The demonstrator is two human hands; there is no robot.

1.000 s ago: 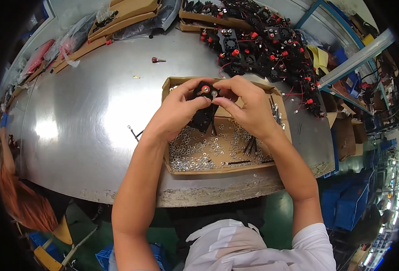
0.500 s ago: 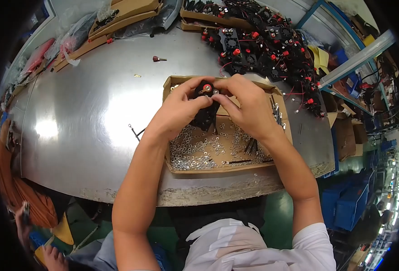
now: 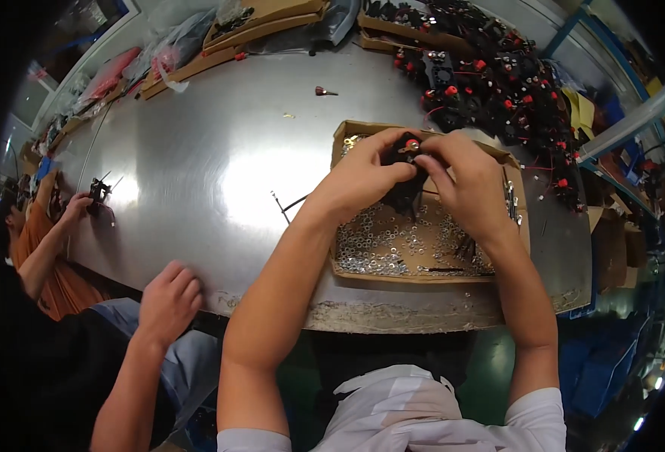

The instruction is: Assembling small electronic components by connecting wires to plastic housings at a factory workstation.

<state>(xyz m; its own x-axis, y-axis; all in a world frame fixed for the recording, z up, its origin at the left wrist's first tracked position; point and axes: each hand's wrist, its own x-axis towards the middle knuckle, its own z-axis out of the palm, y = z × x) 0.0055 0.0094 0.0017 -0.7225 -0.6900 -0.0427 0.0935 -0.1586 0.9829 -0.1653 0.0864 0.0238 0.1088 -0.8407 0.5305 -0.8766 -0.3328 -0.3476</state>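
Note:
My left hand [image 3: 365,178] is closed round a black plastic part [image 3: 402,194], holding it above a shallow cardboard box [image 3: 430,279]. A red terminal [image 3: 412,145] with a metal post sits at the top of the part. The fingers of my right hand [image 3: 469,181] pinch at the part's upper right, beside that terminal; what lies between the fingertips is too small to make out. Under my hands, many small metal nuts or washers [image 3: 370,239] are spread in the box. Short black wires [image 3: 468,245] with metal ends lie at its right side.
Black fan units [image 3: 490,90] with red terminals are heaped at the back right. A loose red terminal [image 3: 320,91] and black wires [image 3: 285,205] lie on the metal table [image 3: 197,158]. At the left, a co-worker's hand [image 3: 170,301] is by the table edge; another hand holds a black part [image 3: 99,197].
The whole scene has shifted to the right in view. The co-worker's arms now reach the table's left side, one holding a black part. My hands keep nearly the same grip.

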